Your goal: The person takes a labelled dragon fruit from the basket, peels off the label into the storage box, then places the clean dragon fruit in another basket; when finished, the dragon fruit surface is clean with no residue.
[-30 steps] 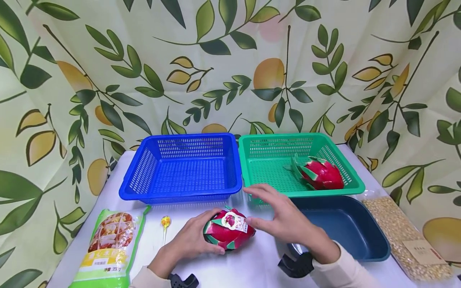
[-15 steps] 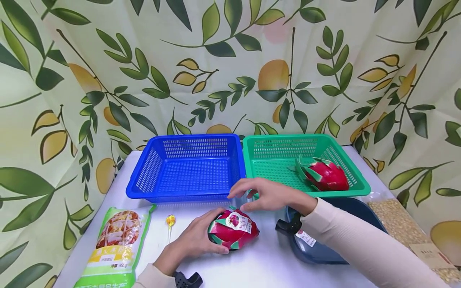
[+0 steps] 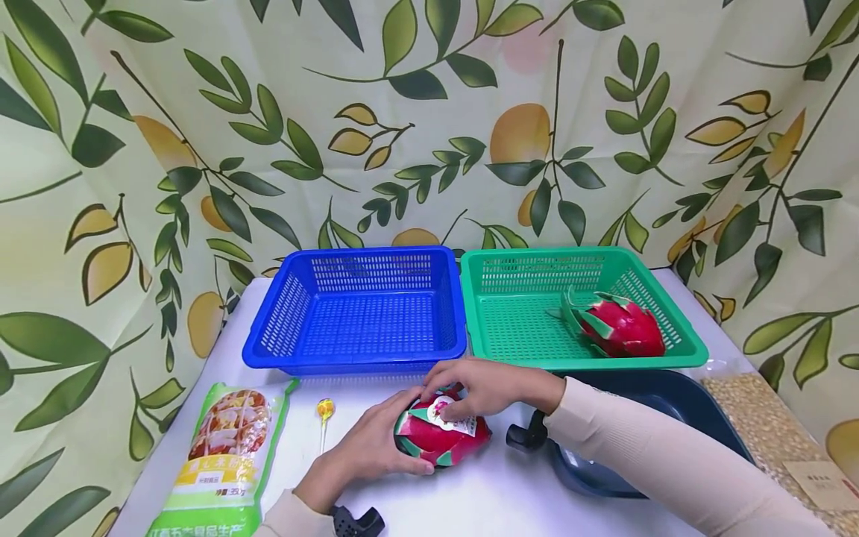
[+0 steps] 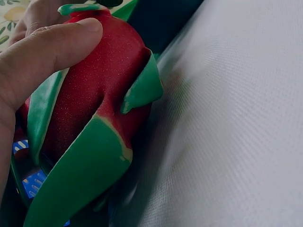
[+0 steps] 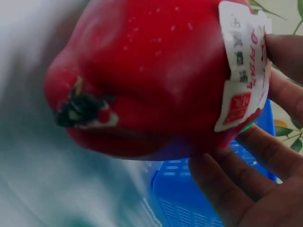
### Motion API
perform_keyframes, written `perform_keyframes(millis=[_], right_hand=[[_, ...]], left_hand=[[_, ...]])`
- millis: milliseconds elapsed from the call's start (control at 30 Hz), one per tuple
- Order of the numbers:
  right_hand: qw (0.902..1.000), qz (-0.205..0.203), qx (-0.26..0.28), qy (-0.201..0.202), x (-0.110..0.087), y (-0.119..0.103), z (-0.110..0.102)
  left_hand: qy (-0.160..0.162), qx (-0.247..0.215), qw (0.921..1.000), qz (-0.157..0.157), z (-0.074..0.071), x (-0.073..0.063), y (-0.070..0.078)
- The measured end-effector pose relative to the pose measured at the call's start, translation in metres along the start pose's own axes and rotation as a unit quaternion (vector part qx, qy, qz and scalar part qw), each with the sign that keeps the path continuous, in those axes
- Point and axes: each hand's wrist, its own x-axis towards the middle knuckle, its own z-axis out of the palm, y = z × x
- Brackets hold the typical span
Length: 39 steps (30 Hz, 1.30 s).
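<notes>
A red dragon fruit [image 3: 446, 440] with green scales lies on its side on the white table. My left hand [image 3: 379, 440] grips its left side; the thumb [image 4: 57, 47] crosses the red skin in the left wrist view. My right hand [image 3: 473, 388] reaches over the fruit from the right and holds its upper far side. In the head view its thumb rests on the white printed label [image 3: 463, 425], which looks stuck to the skin. In the right wrist view, fingers [image 5: 222, 189] of that hand bend along the fruit's side, and the stem end [image 5: 80, 111] faces the camera.
A blue basket [image 3: 356, 365] and a green basket [image 3: 584, 363] stand behind; another dragon fruit [image 3: 627, 330] lies in the green one. A dark blue basin [image 3: 731, 440] sits under the right forearm. Also present: a food bag [image 3: 224, 455], a lollipop [image 3: 325, 410] and a grain bag [image 3: 772, 425].
My right hand has come left and down from the air onto the top of the dragon fruit, its forearm now crossing the basin. My left hand has kept its grip on the fruit.
</notes>
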Motion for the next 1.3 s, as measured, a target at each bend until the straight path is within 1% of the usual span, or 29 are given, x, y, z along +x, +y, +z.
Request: perform_keyframes(millis=[67, 267, 400, 533, 667, 733, 800, 933, 967, 1033, 1133, 1300], right_hand=[[1.0000, 0.007, 0.005, 0.000, 0.001, 0.001, 0.001], [0.9995, 0.008, 0.012, 0.026, 0.002, 0.000, 0.001], [0.9990, 0.016, 0.022, 0.036, 0.003, -0.001, 0.001], [0.9990, 0.016, 0.016, 0.039, 0.003, -0.002, 0.003], [0.9985, 0.009, 0.013, 0.053, 0.003, -0.002, 0.005], [0.9979, 0.001, 0.010, 0.064, 0.002, -0.002, 0.007], [0.9972, -0.011, -0.005, 0.073, 0.001, -0.004, 0.008], [0.9957, -0.035, -0.050, 0.070, -0.002, -0.007, 0.009], [0.9952, -0.044, -0.054, 0.069, -0.002, -0.007, 0.009], [0.9946, -0.061, -0.050, 0.068, -0.005, -0.006, 0.008], [0.9933, -0.086, -0.025, 0.072, -0.010, -0.003, 0.006], [0.9925, -0.101, 0.012, 0.069, -0.018, 0.003, 0.003]], left_hand=[[0.001, -0.001, 1.0000, 0.002, 0.001, 0.000, 0.001], [-0.002, -0.005, 1.0000, 0.003, 0.001, 0.001, 0.003], [-0.004, -0.004, 1.0000, 0.000, 0.002, 0.000, 0.005], [0.005, 0.001, 1.0000, -0.005, 0.006, -0.002, 0.005], [0.020, 0.011, 0.9997, -0.007, 0.010, -0.002, 0.006], [0.023, 0.016, 0.9996, -0.008, 0.010, -0.001, 0.007], [0.025, 0.018, 0.9995, -0.006, 0.009, 0.000, 0.008], [0.028, 0.028, 0.9992, 0.003, 0.009, 0.000, 0.009], [0.029, 0.029, 0.9991, 0.005, 0.009, 0.000, 0.009], [0.030, 0.032, 0.9990, 0.009, 0.009, 0.000, 0.009], [0.030, 0.029, 0.9991, 0.011, 0.009, 0.001, 0.009], [0.029, 0.020, 0.9993, 0.007, 0.008, 0.002, 0.008]])
